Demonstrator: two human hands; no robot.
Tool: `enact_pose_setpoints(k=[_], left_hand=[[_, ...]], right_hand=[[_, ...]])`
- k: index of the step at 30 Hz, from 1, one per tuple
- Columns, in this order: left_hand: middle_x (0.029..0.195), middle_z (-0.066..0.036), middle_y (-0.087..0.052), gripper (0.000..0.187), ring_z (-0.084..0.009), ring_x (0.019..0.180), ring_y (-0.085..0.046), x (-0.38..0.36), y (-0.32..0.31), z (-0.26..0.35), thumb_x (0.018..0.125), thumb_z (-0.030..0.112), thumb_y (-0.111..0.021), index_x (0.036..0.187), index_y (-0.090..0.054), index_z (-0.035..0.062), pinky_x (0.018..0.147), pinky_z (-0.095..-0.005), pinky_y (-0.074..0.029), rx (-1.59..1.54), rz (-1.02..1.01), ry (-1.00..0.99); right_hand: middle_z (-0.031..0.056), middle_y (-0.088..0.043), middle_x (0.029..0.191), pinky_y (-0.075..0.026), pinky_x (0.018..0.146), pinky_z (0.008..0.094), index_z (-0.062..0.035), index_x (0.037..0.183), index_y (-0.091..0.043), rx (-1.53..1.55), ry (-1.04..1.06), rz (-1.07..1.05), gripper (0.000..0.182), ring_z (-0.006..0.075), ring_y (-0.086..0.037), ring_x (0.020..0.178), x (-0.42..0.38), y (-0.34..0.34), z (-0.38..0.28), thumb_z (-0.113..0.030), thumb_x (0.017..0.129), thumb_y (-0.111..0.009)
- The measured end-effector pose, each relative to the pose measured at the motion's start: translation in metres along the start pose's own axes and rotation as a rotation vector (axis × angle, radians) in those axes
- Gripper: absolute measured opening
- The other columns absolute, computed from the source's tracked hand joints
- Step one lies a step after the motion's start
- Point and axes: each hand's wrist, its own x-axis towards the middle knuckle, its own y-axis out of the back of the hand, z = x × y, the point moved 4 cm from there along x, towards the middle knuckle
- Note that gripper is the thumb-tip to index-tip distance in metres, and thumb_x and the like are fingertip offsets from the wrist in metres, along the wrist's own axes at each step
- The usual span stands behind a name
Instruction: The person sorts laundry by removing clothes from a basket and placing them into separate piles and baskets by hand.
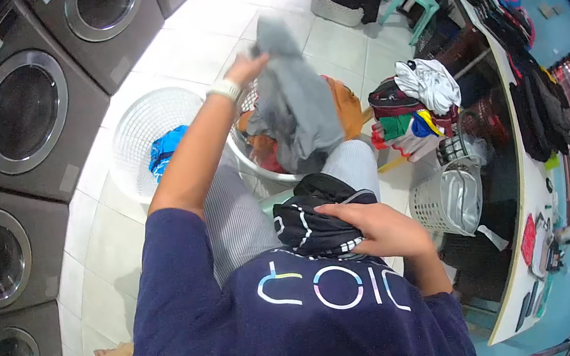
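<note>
My left hand (249,69), with a pale watch on the wrist, grips a grey garment (296,109) and holds it up, slightly blurred. The garment hangs over a white laundry basket (261,170) in front of my knees. Orange-brown clothes (346,105) show in that basket around the grey cloth. On my lap lies a bunched black garment (314,222) with white line markings. My right hand (386,227) holds this bundle against me, fingers over its top.
Left of my legs stands a white basket (132,128) with a blue cloth (165,151). Front-loading machines (20,108) line the left side. Folded clothes (413,113) sit at right, near another basket (445,201) and a long table (531,273). A green stool (414,5) is farther back.
</note>
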Motion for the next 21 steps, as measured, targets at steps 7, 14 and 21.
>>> enact_pose_setpoints(k=[7,14,21], left_hand=[[0.112,-0.006,-0.056,0.058,-0.0133,0.091,-0.055,-0.106,-0.033,-0.121,0.086,0.041,-0.058,0.130,-0.042,0.0059,0.069,-0.0279,-0.046,0.005,-0.451,0.198],[0.110,-0.002,-0.058,0.049,-0.0127,0.090,-0.056,-0.117,-0.032,-0.118,0.088,0.039,-0.057,0.126,-0.048,0.0093,0.072,-0.0260,-0.047,-0.073,-0.419,0.168],[0.109,-0.012,-0.061,0.046,-0.0203,0.096,-0.059,-0.101,-0.038,-0.127,0.088,0.033,-0.057,0.119,-0.053,0.0006,0.082,-0.0321,-0.047,0.211,-0.348,-0.103]], right_hand=[[0.0182,-0.052,0.122,-0.045,0.089,0.0395,-0.0080,0.132,-0.038,0.001,0.022,-0.005,0.070,0.0335,-0.054,0.107,0.000,-0.007,0.003,-0.002,0.065,-0.059],[0.0192,-0.051,0.123,-0.044,0.091,0.0390,-0.0076,0.133,-0.038,0.004,0.035,-0.038,0.070,0.0334,-0.054,0.108,0.020,-0.015,0.003,-0.004,0.066,-0.060],[0.0194,-0.056,0.117,-0.045,0.087,0.0383,-0.0062,0.131,-0.039,0.132,-0.014,-0.071,0.071,0.0325,-0.056,0.104,0.040,-0.012,0.027,-0.008,0.065,-0.064]])
